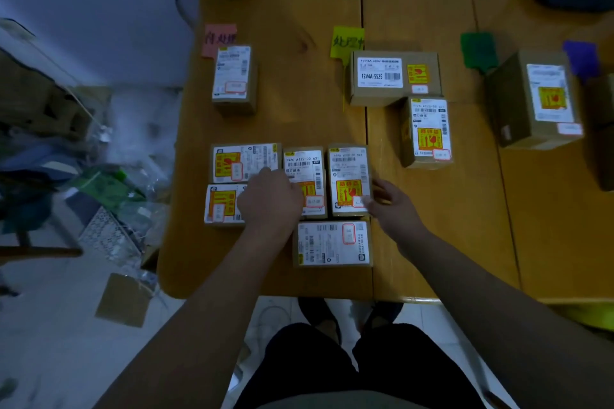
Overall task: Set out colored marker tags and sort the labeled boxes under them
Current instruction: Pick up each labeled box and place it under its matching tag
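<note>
1. Four tags lie along the far side of the worktop (pixel 299 103): pink tag (pixel 220 39), yellow tag (pixel 347 40), green tag (pixel 478 49), purple tag (pixel 580 56); boxes sit below each.
2. The left hand (pixel 269 196) rests clenched on the near middle box (pixel 307 176); its grip there I cannot tell.
3. The right hand (pixel 392 206), fingers spread and released, touches the neighbouring box (pixel 349 176).

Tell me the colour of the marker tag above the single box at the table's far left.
Pink, with dark handwriting, on the marker tag above the single box; seen in the head view.

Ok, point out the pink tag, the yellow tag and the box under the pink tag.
pink tag (pixel 220 38), head view, middle of the paper.
yellow tag (pixel 347 40), head view, on its writing.
box under the pink tag (pixel 232 75), head view, white top label.
</note>
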Action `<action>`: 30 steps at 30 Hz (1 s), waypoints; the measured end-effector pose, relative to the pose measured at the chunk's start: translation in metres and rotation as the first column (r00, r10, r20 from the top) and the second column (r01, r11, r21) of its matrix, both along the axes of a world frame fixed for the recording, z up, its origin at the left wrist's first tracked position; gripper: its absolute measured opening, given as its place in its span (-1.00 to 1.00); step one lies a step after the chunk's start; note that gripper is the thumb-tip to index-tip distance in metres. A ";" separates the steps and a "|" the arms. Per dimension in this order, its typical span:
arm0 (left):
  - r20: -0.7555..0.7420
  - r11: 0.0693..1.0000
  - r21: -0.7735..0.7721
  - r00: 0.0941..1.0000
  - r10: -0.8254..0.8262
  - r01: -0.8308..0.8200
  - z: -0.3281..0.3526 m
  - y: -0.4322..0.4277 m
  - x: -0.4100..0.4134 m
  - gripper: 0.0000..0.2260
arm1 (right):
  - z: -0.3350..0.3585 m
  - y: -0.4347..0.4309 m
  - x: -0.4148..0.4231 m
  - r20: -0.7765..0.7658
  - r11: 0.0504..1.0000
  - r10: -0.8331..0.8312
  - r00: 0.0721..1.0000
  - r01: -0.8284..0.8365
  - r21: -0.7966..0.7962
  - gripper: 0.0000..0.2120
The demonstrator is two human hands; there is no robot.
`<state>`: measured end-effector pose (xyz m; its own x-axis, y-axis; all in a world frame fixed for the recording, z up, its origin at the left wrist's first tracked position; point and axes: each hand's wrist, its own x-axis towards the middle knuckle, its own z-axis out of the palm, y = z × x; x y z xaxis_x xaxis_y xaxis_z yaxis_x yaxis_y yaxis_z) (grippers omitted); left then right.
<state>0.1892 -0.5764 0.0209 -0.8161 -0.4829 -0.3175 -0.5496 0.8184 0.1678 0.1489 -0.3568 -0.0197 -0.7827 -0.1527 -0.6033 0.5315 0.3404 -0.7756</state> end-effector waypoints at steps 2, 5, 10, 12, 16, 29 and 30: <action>0.010 1.000 -0.014 1.000 -0.027 0.027 -0.003 0.005 0.001 -0.72 | 0.000 0.002 0.000 -0.012 1.000 0.008 1.000 -0.008 0.002 -0.48; 0.062 0.999 -0.023 0.997 -0.045 0.047 -0.010 0.015 0.000 -0.70 | -0.001 0.003 -0.002 -0.029 1.000 0.018 0.999 -0.018 0.001 -0.47; -0.008 0.997 0.060 0.999 -0.042 0.042 -0.020 0.028 0.002 -0.59 | -0.003 0.008 -0.009 -0.033 0.998 -0.066 0.997 0.066 -0.004 -0.50; -0.090 0.976 0.217 0.996 -0.009 0.029 -0.022 0.033 -0.003 -0.62 | -0.004 0.013 -0.012 -0.036 0.995 -0.098 0.995 0.099 0.009 -0.46; -0.041 0.870 0.466 0.979 0.200 -0.158 -0.027 0.034 -0.018 -0.52 | -0.005 0.020 -0.015 -0.040 0.998 -0.068 0.997 0.067 -0.014 -0.44; -0.070 0.216 0.969 0.711 0.700 -0.117 0.043 -0.010 -0.045 -0.56 | 0.090 0.011 -0.066 -0.190 0.959 -0.070 0.979 0.014 -0.284 -0.70; -0.105 0.208 0.976 0.712 0.694 -0.059 0.059 -0.016 -0.045 -0.56 | 0.106 0.009 -0.069 -0.211 0.948 -0.072 0.975 0.002 -0.317 -0.73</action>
